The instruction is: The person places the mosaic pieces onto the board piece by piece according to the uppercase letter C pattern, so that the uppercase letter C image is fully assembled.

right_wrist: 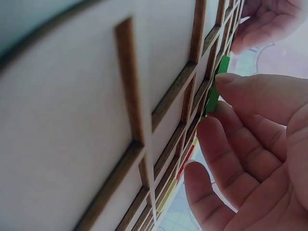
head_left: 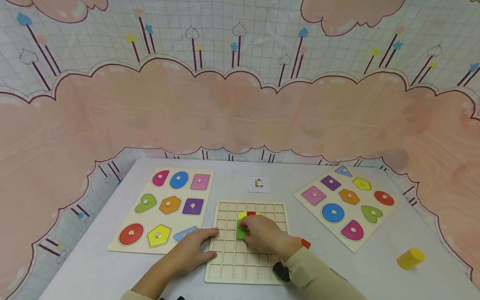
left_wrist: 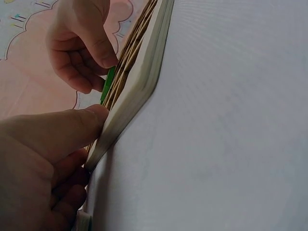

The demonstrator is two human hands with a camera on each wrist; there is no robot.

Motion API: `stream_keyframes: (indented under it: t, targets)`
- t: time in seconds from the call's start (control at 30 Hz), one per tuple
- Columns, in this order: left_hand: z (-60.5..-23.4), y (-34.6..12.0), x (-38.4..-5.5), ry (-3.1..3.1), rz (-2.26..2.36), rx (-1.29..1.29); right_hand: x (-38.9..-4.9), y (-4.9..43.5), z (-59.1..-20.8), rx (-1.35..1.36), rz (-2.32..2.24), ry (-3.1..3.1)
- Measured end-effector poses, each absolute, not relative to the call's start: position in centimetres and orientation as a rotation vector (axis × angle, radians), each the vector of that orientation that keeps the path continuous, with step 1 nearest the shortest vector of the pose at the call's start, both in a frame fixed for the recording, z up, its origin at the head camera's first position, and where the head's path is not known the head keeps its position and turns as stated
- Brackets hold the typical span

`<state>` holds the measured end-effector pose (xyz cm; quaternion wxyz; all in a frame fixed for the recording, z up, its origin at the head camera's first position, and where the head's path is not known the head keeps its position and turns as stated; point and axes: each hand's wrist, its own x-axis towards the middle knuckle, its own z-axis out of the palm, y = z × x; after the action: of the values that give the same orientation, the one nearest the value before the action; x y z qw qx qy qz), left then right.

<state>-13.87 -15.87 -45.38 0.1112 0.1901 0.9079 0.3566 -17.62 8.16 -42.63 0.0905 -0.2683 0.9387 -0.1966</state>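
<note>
A wooden grid board [head_left: 232, 266] lies flat before me. My left hand [head_left: 190, 252] rests at its left edge, thumb and forefinger spread and touching the rim. In the left wrist view that thumb lies over the board's edge. My right hand [head_left: 264, 233] is over the middle of the grid, with thumb and fingers pinching a green square block [right_wrist: 213, 99]. Another green block [head_left: 241, 235] sits in a cell just below the fingertips. Behind the hand are a yellow curved block [head_left: 241, 215] and a red block [head_left: 251, 213], set in the grid.
A small pattern card [head_left: 258, 184] lies behind the board. Shape puzzle boards stand left [head_left: 176, 229] and right [head_left: 333, 191]. Red block [head_left: 306, 243] and an orange one lie beside the right wrist, partly hidden. A yellow cylinder [head_left: 411, 258] is at far right.
</note>
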Motion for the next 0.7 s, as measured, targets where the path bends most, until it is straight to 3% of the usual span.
stream_keyframes:
  t: [0.7]
  targets:
    - [-45.55, -15.83, -13.9, 2.71, 1.037, 0.597, -17.65, 8.02, -42.84, -0.803, -0.621, 2.788]
